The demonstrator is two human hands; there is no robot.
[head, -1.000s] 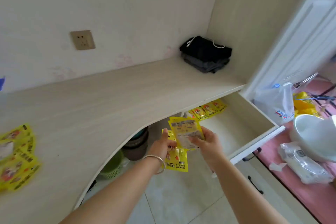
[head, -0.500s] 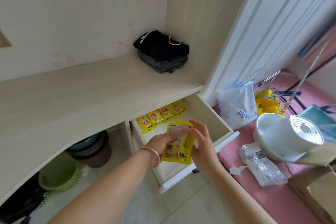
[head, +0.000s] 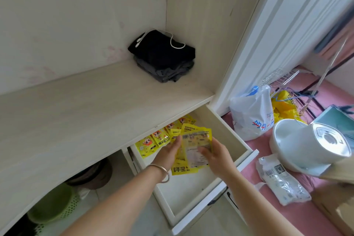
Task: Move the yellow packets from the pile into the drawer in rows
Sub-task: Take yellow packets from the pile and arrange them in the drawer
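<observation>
Now both hands (head: 168,154) | packets (head: 193,151) fanned, farther over drawer (head: 237,141)

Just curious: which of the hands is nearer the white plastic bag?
Right. The right hand is closer to the white plastic bag; the left hand is farther away.

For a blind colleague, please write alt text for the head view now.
Both hands, left hand and right hand, hold a bunch of yellow packets above an open white drawer. A row of packets already lies along its back. Folded dark clothes sit on the desk.
</observation>
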